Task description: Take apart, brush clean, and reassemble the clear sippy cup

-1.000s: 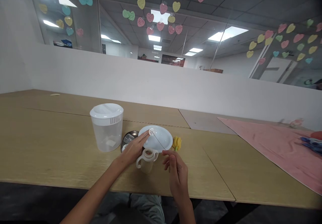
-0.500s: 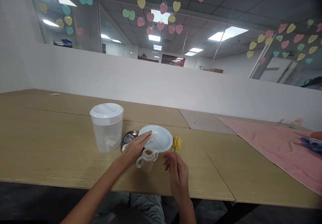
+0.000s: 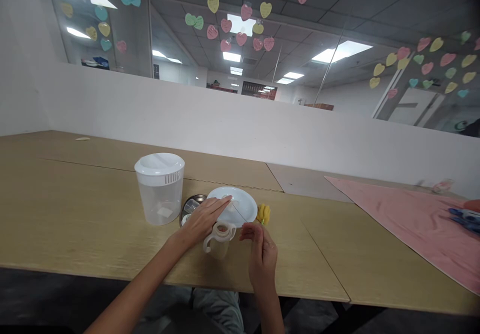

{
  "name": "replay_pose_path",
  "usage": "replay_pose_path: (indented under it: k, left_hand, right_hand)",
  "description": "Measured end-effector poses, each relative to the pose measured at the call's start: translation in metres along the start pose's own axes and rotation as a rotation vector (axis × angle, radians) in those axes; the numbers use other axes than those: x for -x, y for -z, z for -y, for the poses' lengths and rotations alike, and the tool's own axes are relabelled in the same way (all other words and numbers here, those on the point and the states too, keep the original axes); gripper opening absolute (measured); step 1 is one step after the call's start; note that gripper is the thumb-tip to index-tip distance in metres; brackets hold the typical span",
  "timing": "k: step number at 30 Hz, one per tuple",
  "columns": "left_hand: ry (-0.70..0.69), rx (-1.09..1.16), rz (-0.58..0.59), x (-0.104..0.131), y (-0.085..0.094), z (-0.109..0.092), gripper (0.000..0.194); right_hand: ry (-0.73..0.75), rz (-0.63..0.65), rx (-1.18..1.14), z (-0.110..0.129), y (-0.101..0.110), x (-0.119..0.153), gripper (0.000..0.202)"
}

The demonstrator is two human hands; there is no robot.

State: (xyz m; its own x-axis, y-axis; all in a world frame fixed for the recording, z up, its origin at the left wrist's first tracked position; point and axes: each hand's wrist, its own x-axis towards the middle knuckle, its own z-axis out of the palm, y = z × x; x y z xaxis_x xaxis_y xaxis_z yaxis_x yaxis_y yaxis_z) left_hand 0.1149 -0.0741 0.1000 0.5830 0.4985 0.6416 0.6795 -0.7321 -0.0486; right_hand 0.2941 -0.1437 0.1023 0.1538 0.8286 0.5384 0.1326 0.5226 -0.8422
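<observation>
My right hand pinches one end of a thin stick, which slants up and left over a white oval plate. At the stick's far end is my left hand, its fingers straight and pressed together, thumb hidden. A small pale, see-through piece shows by those fingertips; how it is gripped I cannot make out. Between my wrists stands an uncapped translucent two-handled bottle with something reddish-brown inside its mouth.
A clear bucket with a white lid stands left of a round metal tray holding small clear and white pieces. A yellow flower-like item lies right of the plate. Farther right, a pink cloth carries a blue-and-orange object.
My right hand has shifted slightly left and up with the stick. My left fingertips have moved a little to the right over the plate. The bottle has stayed in place.
</observation>
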Motion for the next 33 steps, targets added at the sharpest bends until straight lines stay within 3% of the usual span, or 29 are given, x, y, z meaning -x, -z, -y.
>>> replay_pose_path:
  k: [7,14,18,25,29,33]
  left_hand:
    - [0.028,-0.004,-0.03,-0.003,0.007,-0.011,0.058]
    - [-0.032,-0.027,-0.115,-0.013,0.021,-0.028,0.055]
    - [-0.006,-0.034,-0.131,-0.014,0.023,-0.028,0.053]
    - [0.038,0.057,-0.049,-0.01,0.012,-0.026,0.064]
    - [0.032,0.11,-0.104,-0.008,0.015,-0.028,0.05]
    - [0.106,0.213,-0.266,-0.01,0.024,-0.029,0.025]
  right_hand:
    - [0.045,-0.015,-0.034,-0.005,-0.007,0.002,0.035]
    - [-0.053,-0.044,-0.15,-0.022,-0.004,-0.002,0.038]
    - [-0.016,-0.113,-0.263,-0.014,-0.001,-0.003,0.037]
    - [0.049,-0.094,-0.156,0.001,0.001,0.003,0.035]
    - [0.068,-0.092,-0.134,0.004,0.002,0.005,0.035]
    - [0.061,-0.078,-0.148,0.009,0.001,0.005,0.034]
